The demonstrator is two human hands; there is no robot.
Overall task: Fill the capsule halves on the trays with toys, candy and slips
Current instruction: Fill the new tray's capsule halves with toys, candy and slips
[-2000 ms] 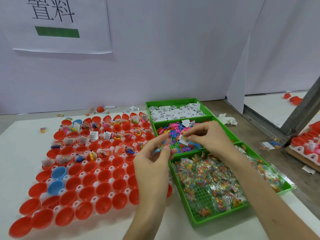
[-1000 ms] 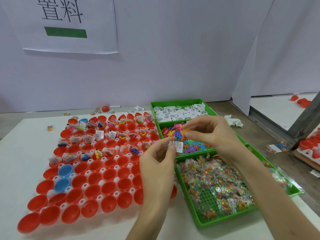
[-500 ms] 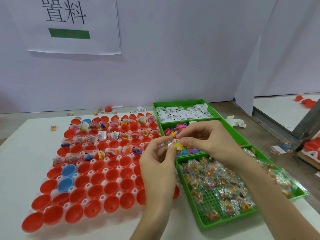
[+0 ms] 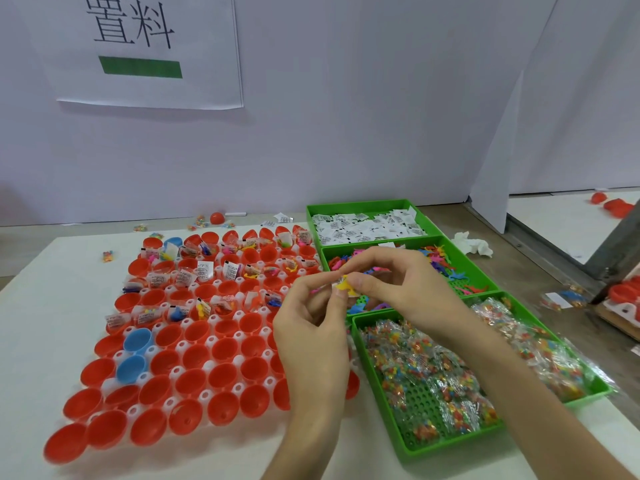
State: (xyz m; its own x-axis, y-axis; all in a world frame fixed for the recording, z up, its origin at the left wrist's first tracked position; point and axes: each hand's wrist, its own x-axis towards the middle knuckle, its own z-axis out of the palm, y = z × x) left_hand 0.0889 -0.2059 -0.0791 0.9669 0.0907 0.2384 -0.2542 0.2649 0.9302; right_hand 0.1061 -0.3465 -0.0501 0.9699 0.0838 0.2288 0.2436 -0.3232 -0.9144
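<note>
White wall behind carries a paper sign point(image 4: 149, 50) reading "置料" above a green bar. Toward the tabletop's point(image 4: 52, 306) left edge, red capsule halves point(image 4: 194, 355) fill trays, the far rows holding toys and slips. Just right, the left hand point(image 4: 311, 327) and right hand point(image 4: 398, 282) meet, fingers point(image 4: 363, 281) clamped on a yellow toy point(image 4: 344, 285). Along the right edge, green bins point(image 4: 401, 441) hold printed slips point(image 4: 367, 226), toys point(image 4: 440, 258) and candy point(image 4: 433, 375).

Single view: head-worn wide-angle, looking forward and down, close over white table point(image 4: 41, 306), wall point(image 4: 346, 133) beyond.
</note>
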